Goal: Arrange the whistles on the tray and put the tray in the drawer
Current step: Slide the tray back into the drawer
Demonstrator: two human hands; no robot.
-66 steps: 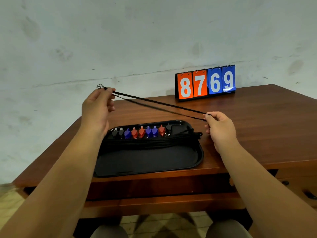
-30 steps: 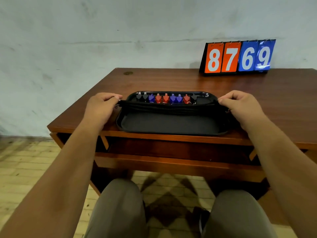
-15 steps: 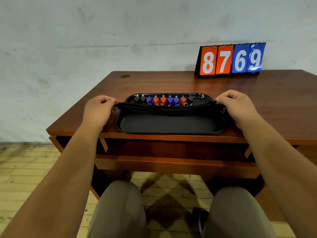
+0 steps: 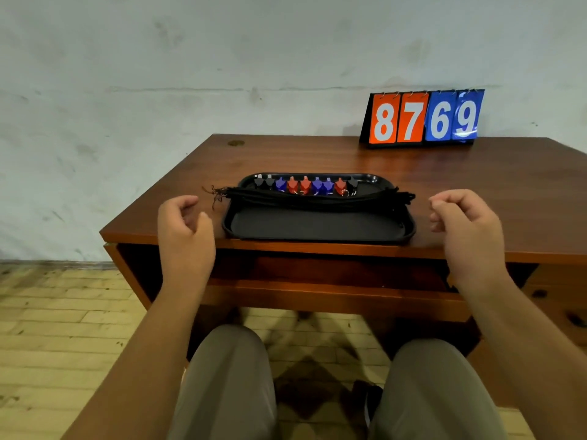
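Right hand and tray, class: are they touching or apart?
Apart. The head view shows a strip of table between the right hand and the tray.

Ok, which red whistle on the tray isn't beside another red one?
The red whistle second from the row's right end, between a blue one and a black one. The other two reds sit side by side, further left.

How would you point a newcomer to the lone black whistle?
On the brown wooden desk lies a black rectangular plastic tray, with a row of small coloured whistles along its far edge. The lone black plastic whistle ends the row on the right, next to a red whistle; the other two black whistles sit paired at the left end.
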